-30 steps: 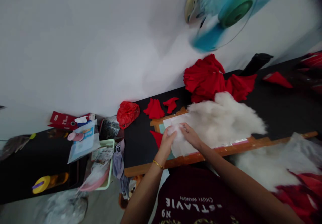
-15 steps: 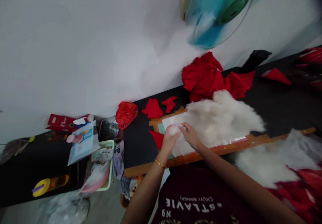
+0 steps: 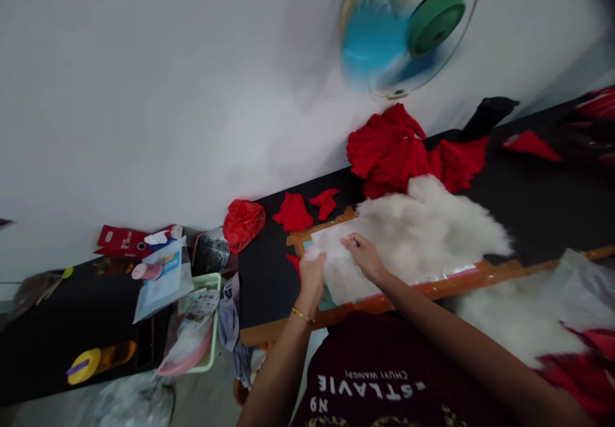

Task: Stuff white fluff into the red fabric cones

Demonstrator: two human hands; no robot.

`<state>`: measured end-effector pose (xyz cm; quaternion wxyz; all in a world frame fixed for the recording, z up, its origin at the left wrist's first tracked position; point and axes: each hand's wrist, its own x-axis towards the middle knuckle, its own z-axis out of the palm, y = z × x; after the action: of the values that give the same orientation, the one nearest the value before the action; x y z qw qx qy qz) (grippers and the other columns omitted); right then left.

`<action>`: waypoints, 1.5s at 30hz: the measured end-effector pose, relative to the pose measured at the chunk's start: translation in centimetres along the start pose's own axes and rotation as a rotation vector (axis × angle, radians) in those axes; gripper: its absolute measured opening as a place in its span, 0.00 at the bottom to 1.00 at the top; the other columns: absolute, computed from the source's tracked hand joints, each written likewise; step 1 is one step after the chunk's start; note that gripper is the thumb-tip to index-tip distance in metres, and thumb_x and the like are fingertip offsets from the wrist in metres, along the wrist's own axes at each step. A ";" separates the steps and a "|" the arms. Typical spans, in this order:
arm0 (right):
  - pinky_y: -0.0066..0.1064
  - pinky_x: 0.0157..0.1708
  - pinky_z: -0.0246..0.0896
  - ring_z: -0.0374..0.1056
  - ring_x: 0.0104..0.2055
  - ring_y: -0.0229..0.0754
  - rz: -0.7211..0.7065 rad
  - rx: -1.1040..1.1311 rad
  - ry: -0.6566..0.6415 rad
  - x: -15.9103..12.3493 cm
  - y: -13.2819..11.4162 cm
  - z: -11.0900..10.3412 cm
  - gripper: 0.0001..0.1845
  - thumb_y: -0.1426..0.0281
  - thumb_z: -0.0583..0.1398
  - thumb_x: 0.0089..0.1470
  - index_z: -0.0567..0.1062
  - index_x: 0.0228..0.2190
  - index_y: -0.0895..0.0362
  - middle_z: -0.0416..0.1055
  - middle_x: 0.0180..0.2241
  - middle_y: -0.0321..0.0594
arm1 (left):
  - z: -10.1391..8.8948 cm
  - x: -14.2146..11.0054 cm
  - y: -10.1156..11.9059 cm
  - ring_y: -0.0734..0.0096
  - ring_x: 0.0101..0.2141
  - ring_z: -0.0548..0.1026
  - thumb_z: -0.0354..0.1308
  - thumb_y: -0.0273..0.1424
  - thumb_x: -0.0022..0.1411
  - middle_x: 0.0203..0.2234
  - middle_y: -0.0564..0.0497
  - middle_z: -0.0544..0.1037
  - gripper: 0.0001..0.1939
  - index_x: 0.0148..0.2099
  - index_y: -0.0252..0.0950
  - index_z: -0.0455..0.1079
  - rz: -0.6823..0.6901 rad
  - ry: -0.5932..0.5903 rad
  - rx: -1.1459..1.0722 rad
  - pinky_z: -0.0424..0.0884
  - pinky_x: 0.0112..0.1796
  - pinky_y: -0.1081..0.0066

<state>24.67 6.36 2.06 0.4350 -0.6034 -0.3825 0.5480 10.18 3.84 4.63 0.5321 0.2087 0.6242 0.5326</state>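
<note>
Over the white sheet [image 3: 346, 280] on the worktable, my left hand [image 3: 312, 273] is closed on a small tuft of white fibre stuffing [image 3: 313, 249], pale against the sheet. To its right, a short gap away, my right hand [image 3: 364, 257] has thumb and fingers pinched together; any wisp between them blends into the white behind. A large fluffy heap of the same stuffing [image 3: 432, 228] lies just right of my right hand. A red fabric piece [image 3: 293, 262] is partly hidden behind my left hand.
Red cloth [image 3: 389, 148] is piled behind the stuffing. Two small red pieces [image 3: 293, 211] and a red plastic bag [image 3: 244, 224] lie at the back left. A fan [image 3: 436, 20] spins on the wall above. A pale green basket [image 3: 211, 344] stands left of the table.
My hands were together on a tuft of stuffing and are now apart, the left hand having shifted left. The whole view has tilted slightly.
</note>
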 end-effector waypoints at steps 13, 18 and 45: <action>0.31 0.27 0.55 0.59 0.26 0.41 -0.190 -0.201 0.042 1.4 1.1 0.6 0.24 0.46 0.56 0.53 0.74 0.29 0.54 0.68 0.24 0.35 | 2.0 0.7 -0.8 0.63 0.32 0.79 0.68 0.28 0.41 0.36 0.45 0.83 0.19 0.41 0.34 0.77 -0.086 -0.068 -0.078 0.74 0.36 0.67; 0.31 0.27 0.53 0.58 0.25 0.39 -0.156 -0.201 0.030 1.8 1.5 0.3 0.24 0.46 0.57 0.52 0.73 0.27 0.55 0.66 0.23 0.34 | 0.1 1.1 -0.4 0.63 0.30 0.79 0.69 0.28 0.39 0.33 0.47 0.83 0.19 0.38 0.33 0.77 -0.141 -0.030 -0.145 0.74 0.34 0.67; 0.30 0.27 0.61 0.63 0.23 0.37 -0.028 -0.152 -0.112 1.1 1.1 -0.5 0.19 0.52 0.59 0.50 0.73 0.25 0.55 0.69 0.22 0.32 | -0.2 2.4 -0.7 0.57 0.38 0.81 0.73 0.30 0.39 0.36 0.45 0.83 0.25 0.42 0.34 0.76 -0.157 -0.124 -0.196 0.75 0.44 0.60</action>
<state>25.25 6.98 0.63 0.3737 -0.5978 -0.4550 0.5441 9.41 5.47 2.95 0.6274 0.1385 0.5496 0.5339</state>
